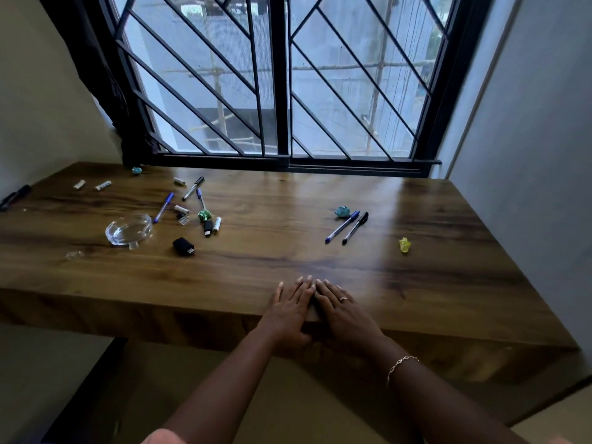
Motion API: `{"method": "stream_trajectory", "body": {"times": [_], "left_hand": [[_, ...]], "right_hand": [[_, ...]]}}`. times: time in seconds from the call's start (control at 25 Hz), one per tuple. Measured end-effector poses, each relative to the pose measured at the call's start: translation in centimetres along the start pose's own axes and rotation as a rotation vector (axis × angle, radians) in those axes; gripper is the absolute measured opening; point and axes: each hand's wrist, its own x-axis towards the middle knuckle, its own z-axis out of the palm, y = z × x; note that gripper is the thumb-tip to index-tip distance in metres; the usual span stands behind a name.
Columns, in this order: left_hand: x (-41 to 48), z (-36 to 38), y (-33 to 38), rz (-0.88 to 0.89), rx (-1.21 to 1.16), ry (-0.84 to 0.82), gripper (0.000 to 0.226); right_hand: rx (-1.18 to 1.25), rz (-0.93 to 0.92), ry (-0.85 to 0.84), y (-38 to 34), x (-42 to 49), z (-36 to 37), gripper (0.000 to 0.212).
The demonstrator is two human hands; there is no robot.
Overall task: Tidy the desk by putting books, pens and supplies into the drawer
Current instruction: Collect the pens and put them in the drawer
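My left hand (290,310) and my right hand (344,310) lie flat side by side on the front edge of the wooden desk (288,251), fingers straight, holding nothing. To the right lie a blue pen (342,226) and a black pen (355,228) side by side. At the left are several scattered pens, among them a blue pen (163,207) and a black-capped pen (193,188). Near them lie small white batteries (217,224), a black USB stick (208,228) and a black USB device (183,246). No drawer is visible.
A glass ashtray (128,231) sits at the left. Crumpled scraps: teal (341,211), yellow (404,245), green (204,215), another teal (137,170) near the window. A black marker (15,196) lies at the far left edge. Barred window behind, walls on both sides.
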Motion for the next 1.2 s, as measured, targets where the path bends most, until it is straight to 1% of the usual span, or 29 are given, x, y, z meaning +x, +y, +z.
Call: {"method": "stream_trajectory", "body": {"times": [0.04,0.08,0.12,0.16,0.2,0.24,0.28,0.32,0.36,0.44,0.48,0.56,0.6,0.64,0.68,0.76,0.84,0.96,1.08,1.16,1.2], "left_hand": [[0.1,-0.6,-0.3,0.008,-0.049,-0.025,0.091],[0.4,-1.0,-0.6,0.005,-0.121,-0.055,0.089],[0.7,-1.5,-0.9,-0.003,-0.199,-0.085,0.087],[1.2,-2.0,-1.1,-0.019,-0.284,-0.109,0.085],[1.8,-2.5,-1.2,-0.039,-0.381,-0.124,0.082],[2.4,-3.0,-1.2,-0.074,-0.528,-0.135,0.079],[3.0,-3.6,-1.1,-0.113,-0.701,-0.13,0.075],[3.9,-4.2,-1.3,-0.146,-0.843,-0.109,0.071],[4.8,-4.8,-1.6,-0.17,-0.907,-0.079,0.066],[6.9,-5.7,-2.5,-0.195,-0.864,-0.018,0.058],[8.2,-5.9,-3.2,-0.195,-0.855,0.004,0.054],[10.5,-6.2,-4.3,-0.19,-0.866,0.03,0.047],[11.2,-6.5,-4.6,-0.196,-0.882,0.051,0.044],[12.4,-6.4,-5.3,-0.195,-0.898,0.066,0.041],[13.7,-6.5,-5.9,-0.189,-0.907,0.073,0.038],[14.4,-6.9,-6.1,-0.181,-0.922,0.088,0.035],[16.4,-7.1,-7.2,-0.156,-0.931,0.066,0.033],[18.1,-7.3,-8.1,-0.131,-0.939,0.029,0.032],[19.4,-7.3,-8.0,-0.117,-0.925,0.011,0.027],[20.1,-7.0,-7.6,-0.113,-0.901,0.01,0.025],[20.4,-7.0,-7.4,-0.102,-0.885,0.007,0.024]], "right_hand": [[0.047,-0.032,-0.011,0.5,0.1,-0.1,0.078],[0.16,-0.038,-0.019,0.9,0.4,-0.4,0.078],[0.325,0.023,-0.033,1.3,0.7,-1.0,0.07],[0.523,0.115,-0.046,1.5,1.0,-1.9,0.055],[0.684,0.207,0.002,1.7,1.4,-2.3,0.036],[0.785,0.302,0.102,2.0,1.9,-2.6,0.022],[0.838,0.38,0.194,2.2,2.4,-2.7,0.014],[0.862,0.43,0.245,2.4,3.1,-2.8,0.01],[0.873,0.468,0.264,2.7,4.0,-2.9,0.008],[0.832,0.585,0.286,3.4,6.0,-2.8,0.009],[0.799,0.673,0.329,4.0,7.1,-2.9,0.009],[0.788,0.855,0.471,5.5,8.9,-2.9,0.006],[0.795,0.937,0.542,6.2,9.6,-3.1,0.009],[0.778,1.026,0.591,7.4,10.8,-3.2,0.01],[0.744,1.102,0.603,8.7,12.1,-3.3,0.01],[0.659,1.183,0.517,10.4,12.9,-4.0,0.021],[0.612,1.236,0.43,12.1,15.1,-3.8,0.032],[0.545,1.279,0.314,13.2,16.8,-3.5,0.04],[0.382,1.264,0.189,13.1,18.1,-2.7,0.04],[0.297,1.245,0.156,12.9,18.4,-2.4,0.034],[0.297,1.259,0.154,13.1,18.5,-2.3,0.034]]}}
